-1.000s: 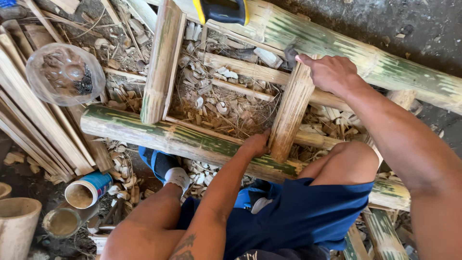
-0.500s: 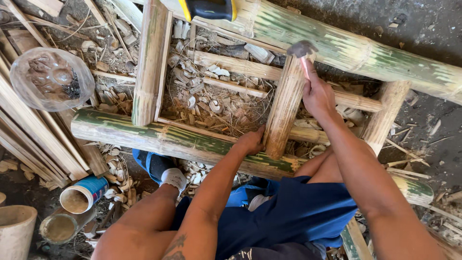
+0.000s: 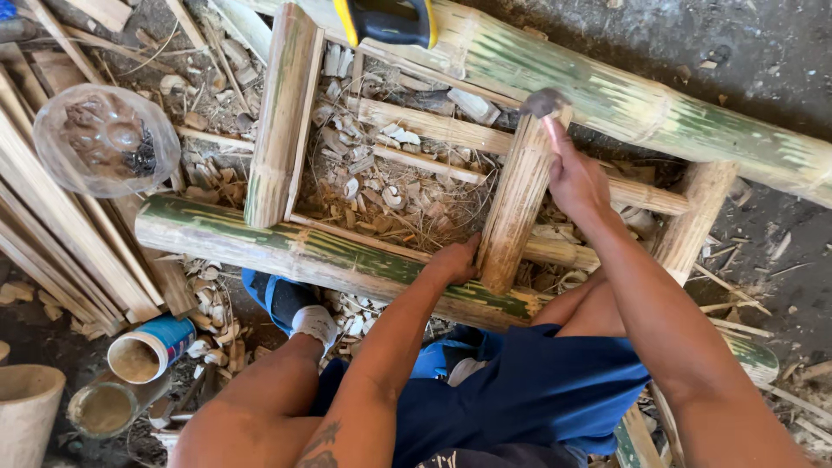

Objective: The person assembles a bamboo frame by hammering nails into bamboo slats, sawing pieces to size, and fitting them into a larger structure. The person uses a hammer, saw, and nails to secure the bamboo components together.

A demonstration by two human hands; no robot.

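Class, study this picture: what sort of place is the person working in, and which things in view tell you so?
Probably an informal bamboo-craft workshop on bare ground. A bamboo frame is being assembled, shavings litter the dirt, split strips are stacked beside it, and a hand saw lies on a pole.
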